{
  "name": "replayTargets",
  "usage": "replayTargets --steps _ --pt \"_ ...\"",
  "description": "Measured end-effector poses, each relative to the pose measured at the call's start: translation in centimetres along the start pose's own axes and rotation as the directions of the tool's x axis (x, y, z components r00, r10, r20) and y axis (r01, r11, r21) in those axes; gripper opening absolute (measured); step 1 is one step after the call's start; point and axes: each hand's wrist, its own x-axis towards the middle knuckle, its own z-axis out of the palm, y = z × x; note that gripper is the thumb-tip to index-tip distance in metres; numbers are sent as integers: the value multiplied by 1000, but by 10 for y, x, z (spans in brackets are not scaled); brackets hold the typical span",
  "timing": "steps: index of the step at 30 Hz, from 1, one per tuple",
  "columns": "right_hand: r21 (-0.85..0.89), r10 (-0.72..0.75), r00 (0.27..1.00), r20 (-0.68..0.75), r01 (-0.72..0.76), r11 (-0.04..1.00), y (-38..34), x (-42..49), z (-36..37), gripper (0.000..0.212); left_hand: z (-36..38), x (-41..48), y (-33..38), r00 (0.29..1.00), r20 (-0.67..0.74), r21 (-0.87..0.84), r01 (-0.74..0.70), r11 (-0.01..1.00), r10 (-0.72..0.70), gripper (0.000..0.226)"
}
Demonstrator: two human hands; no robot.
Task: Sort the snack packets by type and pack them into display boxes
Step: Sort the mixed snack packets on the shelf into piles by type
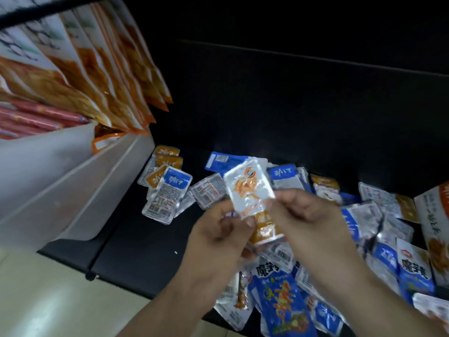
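Observation:
A heap of small snack packets (379,229), blue ones and orange ones, lies on a black shelf (150,251). Both my hands are raised over the heap. My left hand (218,237) and my right hand (306,222) pinch a silver packet with orange print (247,188) by its lower edge and hold it upright. Under it, between my hands, an orange packet (266,229) shows; which hand holds it I cannot tell. A smaller group of blue and orange packets (165,186) lies to the left.
White display trays (73,181) slope at the left, with red sausage sticks (36,117) in the upper one. Large orange-and-white bags (97,69) hang above them. A bigger orange box or bag (435,227) stands at the right edge. Pale floor (48,300) lies below the shelf.

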Motion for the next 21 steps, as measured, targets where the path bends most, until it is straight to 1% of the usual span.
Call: replayTargets --steps 1,2,3,4,6,7,9,10,11,12,13,14,15,16,17,18,19,21 --pt "-4 -1 999 48 1 1000 5 -1 7 10 -5 0 -1 997 -65 -52 29 998 -32 17" --pt "-60 -17 997 77 21 998 12 0 11 10 -14 1 -3 987 -149 -81 42 996 -54 14" --pt "-186 -40 995 89 56 981 20 1 12 15 -25 3 -5 969 -237 -92 45 995 -66 11" --pt "-338 -78 993 83 101 936 28 2 11 23 -39 6 -6 943 -324 -96 51 994 -79 10" --pt "-590 -209 974 83 217 778 42 7 8 34 -70 17 -6 895 -442 -77 30 997 -62 11" --pt "-674 -271 958 91 259 691 48 9 6 36 -86 22 -5 881 -472 -41 10 999 -28 11" --pt "-769 -307 946 101 270 579 60 17 3 40 -111 32 -1 858 -512 72 0 997 37 11" --pt "-802 -273 956 112 249 544 62 20 1 44 -120 37 -2 844 -530 161 8 987 80 12" --pt "-825 -207 971 123 216 522 63 23 0 48 -126 39 -6 828 -546 267 30 963 125 13" --pt "-838 -156 978 136 197 510 63 25 0 51 -128 38 -10 815 -554 373 60 926 170 15" --pt "-844 -146 979 142 197 499 66 27 -1 52 -128 36 -17 815 -538 465 74 882 215 21" --pt "-848 -179 974 137 209 486 69 28 -2 50 -123 33 -23 830 -492 538 52 841 263 27" --pt "-849 -226 966 125 222 479 70 29 -3 46 -116 30 -30 845 -433 582 -3 813 313 30" --pt "-850 -268 957 107 228 475 72 31 -5 39 -106 29 -34 861 -371 602 -63 796 348 28" --pt "-850 -299 950 89 229 474 74 33 -8 31 -94 30 -36 887 -296 592 -120 797 354 22" --pt "-855 -325 943 74 228 467 74 35 -12 25 -81 33 -36 920 -213 583 -151 799 330 19" --pt "-859 -341 938 59 222 462 73 37 -17 24 -66 37 -34 941 -121 576 -194 794 317 19" --pt "-860 -324 946 20 182 478 70 41 -28 31 -41 52 -31 936 25 624 -290 726 352 12"
